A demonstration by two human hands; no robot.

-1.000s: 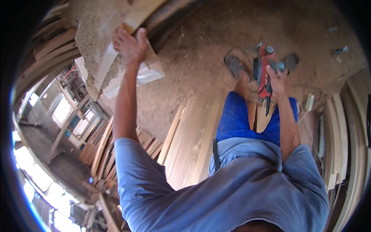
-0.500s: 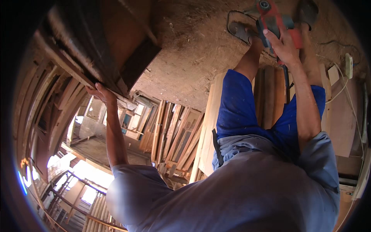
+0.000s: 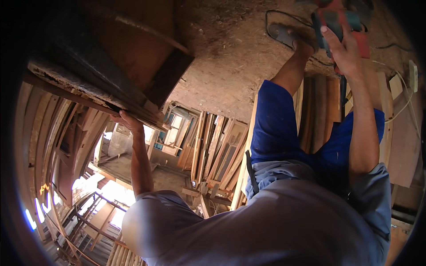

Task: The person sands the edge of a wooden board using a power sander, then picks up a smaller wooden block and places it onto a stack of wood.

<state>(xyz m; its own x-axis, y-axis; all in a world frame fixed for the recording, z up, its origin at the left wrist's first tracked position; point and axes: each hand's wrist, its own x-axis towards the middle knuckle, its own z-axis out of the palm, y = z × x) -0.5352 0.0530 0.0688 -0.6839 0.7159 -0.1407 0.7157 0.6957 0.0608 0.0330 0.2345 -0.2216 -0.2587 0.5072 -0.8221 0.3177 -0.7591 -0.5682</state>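
Observation:
My left hand (image 3: 128, 122) is raised at the left, its fingers closed on the edge of a long wooden plank (image 3: 73, 94). This plank lies along the edge of a dark wooden structure (image 3: 164, 77) at the upper left. Out at the upper right, my right hand (image 3: 348, 53) is wrapped round the handle of a red and dark-teal corded power tool (image 3: 328, 20). The tool hangs over the ground near my feet, and the top edge of the view cuts it off. Its exact kind is hard to tell.
Several boards (image 3: 317, 111) lie beneath and between my legs. Many planks lean upright (image 3: 217, 146) at the middle left, and more stand along the left rim. A pale cable (image 3: 401, 80) runs at the right. A dark cord (image 3: 266, 22) loops by my sandalled foot (image 3: 282, 35).
The whole view has shifted slightly, with most things now further right. My right hand and the power tool appear higher and further right. My left hand stays on the plank.

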